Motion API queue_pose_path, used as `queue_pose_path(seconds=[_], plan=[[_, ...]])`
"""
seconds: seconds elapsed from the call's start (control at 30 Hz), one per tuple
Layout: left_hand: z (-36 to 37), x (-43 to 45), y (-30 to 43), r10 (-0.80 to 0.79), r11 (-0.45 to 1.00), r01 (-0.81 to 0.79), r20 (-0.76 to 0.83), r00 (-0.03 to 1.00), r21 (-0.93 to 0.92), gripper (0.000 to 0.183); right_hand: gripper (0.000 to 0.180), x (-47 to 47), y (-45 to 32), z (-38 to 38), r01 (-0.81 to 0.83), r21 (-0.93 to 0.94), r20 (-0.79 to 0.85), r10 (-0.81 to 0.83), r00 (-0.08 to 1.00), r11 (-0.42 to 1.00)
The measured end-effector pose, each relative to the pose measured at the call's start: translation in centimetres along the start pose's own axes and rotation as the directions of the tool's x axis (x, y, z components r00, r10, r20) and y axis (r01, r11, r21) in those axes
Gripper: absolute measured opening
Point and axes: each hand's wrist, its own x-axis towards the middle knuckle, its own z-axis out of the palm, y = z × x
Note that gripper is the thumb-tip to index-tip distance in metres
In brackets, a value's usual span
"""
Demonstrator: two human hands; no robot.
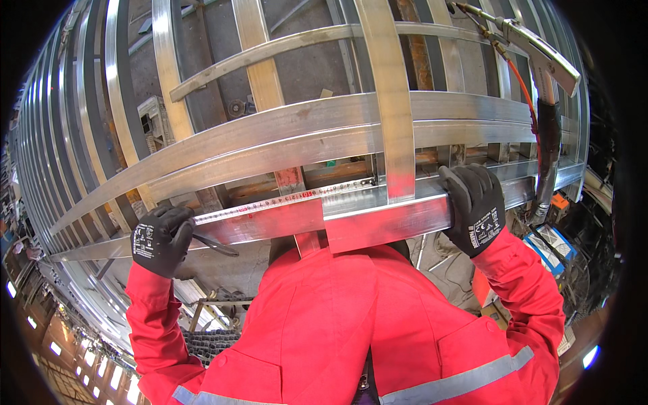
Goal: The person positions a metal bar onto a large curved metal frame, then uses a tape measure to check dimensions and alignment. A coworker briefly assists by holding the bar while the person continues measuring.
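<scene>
My left hand, in a black work glove, grips the body end of a tape measure, whose case is hidden in the fist. A dark wrist strap hangs beside it. The pulled-out tape blade lies along the top of a rectangular metal tube, its hooked tip near an upright edge in the middle. Against that tube's near side sits a short shiny metal profile. My right hand, gloved too, clasps the profile's right end, thumb side towards the frame.
Long metal bars form a large frame ahead, with a flat crossbar running over them. A welding gun with an orange hose rests on the right. Beyond my right sleeve stands a blue-and-white box. Black mesh-like material lies lower left.
</scene>
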Motion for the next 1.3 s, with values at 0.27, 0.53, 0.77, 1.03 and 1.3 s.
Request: queue_pose_path(seconds=[0.27, 0.53, 0.77, 1.03, 1.3], plan=[[0.0, 0.0, 0.1, -0.007, 1.000, 0.007, -0.004, 1.000, -0.014, 0.018, 0.064, -0.1, 0.0, 0.1, -0.013, 0.004, 0.009, 0.013, 1.000, 1.000], [0.0, -0.1, 0.0, 0.009, 1.000, -0.009, -0.014, 1.000, -0.001, 0.018, 0.063, 0.1, -0.1, 0.0, -0.002, -0.010, 0.001, 0.002, 1.000, 1.000], [0.0, -0.2, -0.3, -0.004, 1.000, 0.004, -0.023, 1.000, 0.012, 0.019, 0.054, 0.4, -0.3, 0.3, 0.017, 0.018, -0.044, -0.016, 0.999, 1.000], [-0.3, -5.8, -5.6, -0.010, 1.000, 0.011, -0.160, 0.987, 0.007, 0.022, 0.040, 0.8, 0.5, 0.9, 0.041, 0.101, -0.137, -0.027, 0.990, 0.994], [-1.9, -13.5, -7.4, -0.314, 0.883, 0.239, -0.128, 0.941, -0.405, 0.027, 0.038, -0.4, -1.0, 3.2, 0.020, -0.127, -0.197, -0.045, 0.979, 0.992]])
